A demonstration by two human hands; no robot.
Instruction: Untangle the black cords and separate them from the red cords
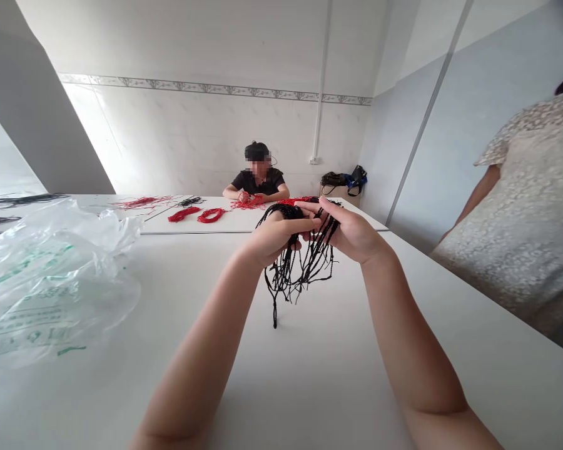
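Note:
A bundle of black braided cords (288,275) hangs over the table from both my hands, its loose ends dangling in thin strands. My left hand (279,234) is closed around the bundle, the thumb lying across the top and the cords looping over the back of the fingers. Close by on the right, my right hand (351,231) has strands of the same bundle across its fingers and palm. Its thumb and index finger point toward the left hand. Some fingertips are hidden behind the cords. One strand hangs lower than the others, near the tabletop.
A crumpled clear plastic bag (60,281) with green print lies left on the white table (309,387). Red cord bundles (185,214) lie further back, before a seated person (258,178) handling red cords. Another person (525,206) stands at the right edge. Dark bags (342,181) rest behind.

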